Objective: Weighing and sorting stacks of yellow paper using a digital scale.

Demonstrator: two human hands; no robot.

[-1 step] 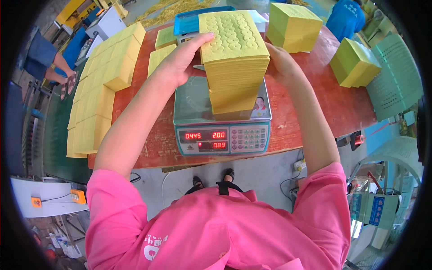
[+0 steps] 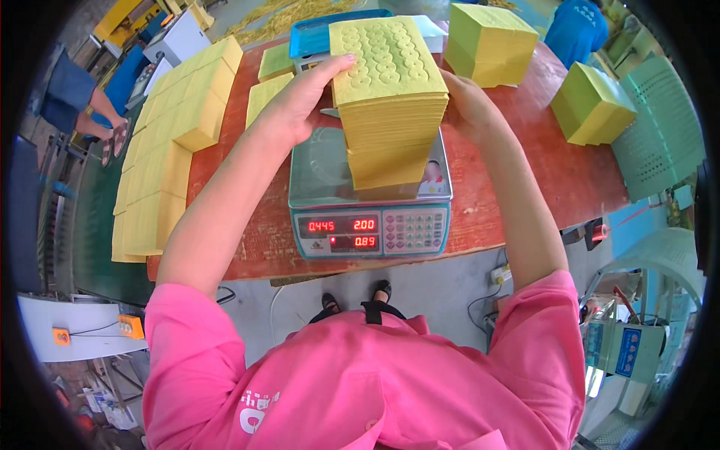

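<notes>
A tall stack of yellow paper sheets [image 2: 394,135] stands on the weighing scale [image 2: 319,180], its top sheet embossed with rows of round coin-like patterns. My left hand [image 2: 301,101] holds its left side, with the thumb lying on the top edge and the other fingers mostly hidden behind. On the opposite side my right hand [image 2: 472,103] presses against the stack, its fingertips out of sight. Red digits glow on the scale's front panel [image 2: 343,234], beside a keypad [image 2: 414,232].
Rows of yellow paper stacks [image 2: 161,172] line the left. More paper stacks stand at the back right [image 2: 489,45] and far right [image 2: 592,105] of the red table [image 2: 517,202]. Behind the scale is a blue tray [image 2: 311,37]. A co-worker in blue [image 2: 576,34] is at the back right.
</notes>
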